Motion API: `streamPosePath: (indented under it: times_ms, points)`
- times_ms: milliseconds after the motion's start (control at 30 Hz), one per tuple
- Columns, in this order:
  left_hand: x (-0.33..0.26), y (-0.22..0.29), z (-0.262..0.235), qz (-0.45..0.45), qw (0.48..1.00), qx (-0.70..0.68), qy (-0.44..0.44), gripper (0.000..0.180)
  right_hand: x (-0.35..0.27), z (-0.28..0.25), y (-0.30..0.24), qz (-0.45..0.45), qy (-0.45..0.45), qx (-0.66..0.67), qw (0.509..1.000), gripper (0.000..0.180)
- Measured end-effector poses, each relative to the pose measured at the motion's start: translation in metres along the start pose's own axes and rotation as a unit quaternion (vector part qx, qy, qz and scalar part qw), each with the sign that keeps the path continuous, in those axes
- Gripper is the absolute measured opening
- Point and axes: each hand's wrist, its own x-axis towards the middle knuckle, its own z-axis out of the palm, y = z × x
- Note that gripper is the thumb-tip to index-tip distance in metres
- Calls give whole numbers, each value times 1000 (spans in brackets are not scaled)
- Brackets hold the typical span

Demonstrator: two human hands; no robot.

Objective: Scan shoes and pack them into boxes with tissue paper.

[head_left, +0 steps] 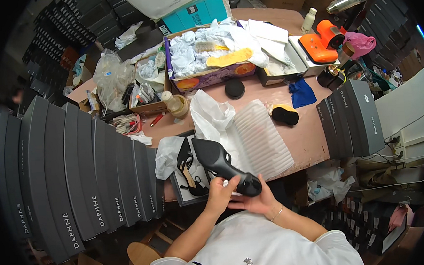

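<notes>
Both hands hold a black high-heeled shoe [215,158] above an open grey shoebox [180,195], its dark sole facing up and its toe pointing away from me. My left hand [220,196] grips the shoe beside the heel, thumb on top. Around the heel end, my right hand [256,200] is closed from the right and below. A matching black strappy shoe [185,169] lies on its side in the shoebox, next to crumpled white tissue paper [169,157]. More white tissue [213,115] and a ribbed translucent packing sheet [265,141] spread beyond and to the right of the held shoe.
Grey shoeboxes [52,176] stand in a long row at left, with a shorter row [351,119] at right. Behind are a purple carton [208,78] of crumpled paper, a glass bottle [174,103], a black-and-yellow sponge brush [284,114], a blue cloth [302,93] and an orange device [319,45].
</notes>
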Motion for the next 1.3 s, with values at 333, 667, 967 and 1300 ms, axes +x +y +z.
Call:
streamPosePath:
  times_ms: [333,667,967,1300]
  points:
    - [67,80,-39,-30,867,414,-277,61,-40,7,-78,-25,-105,-285,953,98]
    - [154,163,14,124,811,547,-166,17,-44,-15,-111,-195,-173,-119,958,81]
    - [81,179,5,157,746,633,-132,31,-59,-4,-58,-226,-184,-31,956,74]
    - [174,116,1,215,833,502,-94,19,-97,-1,-25,-248,-153,-74,954,78]
